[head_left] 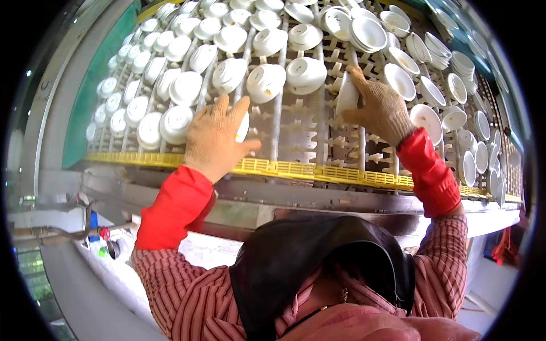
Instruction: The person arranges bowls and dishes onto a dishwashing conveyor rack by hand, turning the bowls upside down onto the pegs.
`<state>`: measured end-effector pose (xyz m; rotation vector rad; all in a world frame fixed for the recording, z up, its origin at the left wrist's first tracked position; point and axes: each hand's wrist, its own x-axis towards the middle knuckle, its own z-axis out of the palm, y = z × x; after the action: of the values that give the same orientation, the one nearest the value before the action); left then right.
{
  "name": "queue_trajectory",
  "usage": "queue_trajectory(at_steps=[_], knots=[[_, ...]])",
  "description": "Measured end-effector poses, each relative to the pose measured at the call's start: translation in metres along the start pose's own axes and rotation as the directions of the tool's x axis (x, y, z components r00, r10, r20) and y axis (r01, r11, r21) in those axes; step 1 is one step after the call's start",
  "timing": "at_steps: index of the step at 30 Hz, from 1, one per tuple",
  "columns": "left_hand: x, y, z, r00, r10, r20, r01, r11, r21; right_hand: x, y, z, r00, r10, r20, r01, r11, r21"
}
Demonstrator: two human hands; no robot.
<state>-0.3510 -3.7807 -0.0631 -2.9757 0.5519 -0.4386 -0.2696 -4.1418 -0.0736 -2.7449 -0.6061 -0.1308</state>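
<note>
My left hand (pixel 219 136), in a tan knit glove, lies over a white bowl (pixel 243 128). Its fingers are spread and the thumb sticks out past the bowl's edge; most of that bowl is hidden under the palm. With my gloved right hand (pixel 382 107) I hold another white bowl (pixel 346 95) by its rim, fingers at the far end and thumb at the near end. This bowl is tipped on its side, low over the pegged rack (pixel 296 133). Just beyond my left hand, upturned bowls (pixel 265 81) carry yellow-orange food bits.
Rows of upturned white bowls (pixel 185 88) fill the rack's left side. Bowls on the right (pixel 400 81) lean or stack with hollows showing. A yellow plastic edge strip (pixel 296 170) and a metal ledge (pixel 318 196) run along the near side. A green panel (pixel 94 122) borders the left.
</note>
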Motion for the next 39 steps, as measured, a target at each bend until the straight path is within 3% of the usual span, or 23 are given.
queue_trajectory(at_steps=[3, 5, 7, 9, 10, 11, 12, 13, 14, 15, 16, 17, 18, 19, 21, 22, 24, 27, 29, 31, 32, 36, 39], knots=[[0.005, 0.011, -0.005, 0.946, -0.252, 0.202, 0.263, 0.964, -0.029, -0.02, 0.016, 0.016, 0.991, -0.061, -0.12, 0.03, 0.97, -0.242], [0.002, 0.0, 0.006, 0.941, -0.313, 0.129, 0.321, 0.946, -0.051, -0.02, 0.03, 0.015, 0.953, 0.268, 0.139, -0.22, 0.932, -0.287], [0.001, -0.017, 0.01, 0.923, -0.373, 0.094, 0.379, 0.922, -0.072, -0.031, 0.056, 0.017, 0.982, 0.187, 0.018, -0.187, 0.982, 0.031], [-0.004, -0.065, 0.027, 0.808, -0.554, -0.2, 0.511, 0.829, -0.227, -0.039, 0.058, 0.005, 0.986, 0.154, -0.057, -0.132, 0.951, 0.28], [-0.003, -0.06, 0.012, 0.789, -0.57, -0.229, 0.526, 0.819, -0.229, -0.042, 0.052, -0.006, 0.987, 0.145, -0.065, -0.111, 0.922, 0.371], [-0.004, -0.061, 0.015, 0.829, -0.488, -0.272, 0.455, 0.872, -0.179, -0.036, 0.053, -0.015, 0.968, 0.244, 0.055, -0.222, 0.737, 0.638], [-0.002, -0.066, 0.018, 0.862, -0.401, -0.31, 0.38, 0.916, -0.127, -0.03, 0.054, -0.013, 0.992, 0.023, -0.121, 0.04, 0.872, 0.489], [0.0, -0.067, 0.021, 0.886, -0.304, -0.349, 0.3, 0.952, -0.068, -0.024, 0.055, -0.012, 0.927, -0.22, -0.303, 0.291, 0.932, 0.214], [0.001, -0.063, 0.027, 0.939, -0.305, -0.158, 0.285, 0.949, -0.135, -0.018, 0.053, -0.013, 0.789, -0.424, -0.444, 0.436, 0.896, -0.08], [0.0, -0.054, 0.032, 0.952, -0.266, -0.151, 0.254, 0.963, -0.092, -0.012, 0.043, -0.005, 0.712, -0.474, -0.518, 0.47, 0.87, -0.15], [-0.002, -0.041, 0.037, 0.963, -0.225, -0.145, 0.221, 0.974, -0.048, -0.013, 0.025, -0.004, 0.834, -0.315, -0.453, 0.427, 0.888, 0.17], [-0.002, -0.034, 0.034, 0.973, -0.185, -0.137, 0.186, 0.983, -0.002, -0.014, 0.008, -0.005, 0.928, -0.176, -0.329, 0.322, 0.822, 0.469], [0.0, -0.036, 0.024, 0.968, -0.249, -0.03, 0.242, 0.958, -0.157, -0.004, 0.008, -0.001, 0.986, 0.107, 0.124, -0.151, 0.3, 0.942], [-0.001, -0.04, 0.024, 0.969, -0.244, -0.044, 0.233, 0.955, -0.184, -0.005, -0.003, 0.002, 0.984, 0.154, 0.09, -0.097, 0.043, 0.994], [-0.002, -0.049, 0.03, 0.966, -0.244, -0.086, 0.217, 0.946, -0.241, -0.005, 0.031, -0.003, 0.987, 0.154, -0.053, -0.081, 0.747, 0.66], [0.002, -0.052, 0.031, 0.956, -0.29, -0.033, 0.28, 0.943, -0.179, -0.006, 0.046, -0.011, 0.983, 0.133, -0.127, -0.104, 0.972, 0.213], [0.009, -0.052, 0.036, 0.921, -0.384, 0.07, 0.388, 0.92, -0.049, -0.018, 0.089, 0.004, 0.957, -0.023, -0.289, -0.013, 0.993, -0.121], [0.019, -0.039, 0.024, 0.871, -0.49, 0.036, 0.485, 0.869, 0.095, -0.032, 0.096, -0.027, 0.957, 0.288, -0.018, -0.281, 0.917, -0.283], [0.02, -0.052, 0.031, 0.896, -0.439, -0.065, 0.444, 0.881, 0.167, -0.031, 0.133, -0.008, 0.984, 0.099, -0.147, -0.14, 0.943, -0.301], [0.019, -0.053, 0.035, 0.897, -0.43, -0.106, 0.443, 0.862, 0.246, -0.018, 0.148, -0.003, 0.993, 0.1, -0.07, -0.118, 0.93, -0.348], [0.023, -0.027, 0.012, 0.893, -0.449, 0.028, 0.415, 0.848, 0.331, -0.013, 0.152, 0.001, 0.995, 0.095, -0.024, -0.097, 0.924, -0.369], [0.005, -0.034, 0.043, 0.895, -0.383, 0.229, 0.417, 0.9, -0.126, -0.003, 0.149, 0.02, 0.992, 0.066, -0.109, -0.098, 0.944, -0.315], [-0.013, -0.015, 0.04, 0.855, -0.463, 0.233, 0.506, 0.844, -0.178, -0.023, 0.115, -0.017, 0.952, 0.291, 0.095, -0.306, 0.895, 0.324]])
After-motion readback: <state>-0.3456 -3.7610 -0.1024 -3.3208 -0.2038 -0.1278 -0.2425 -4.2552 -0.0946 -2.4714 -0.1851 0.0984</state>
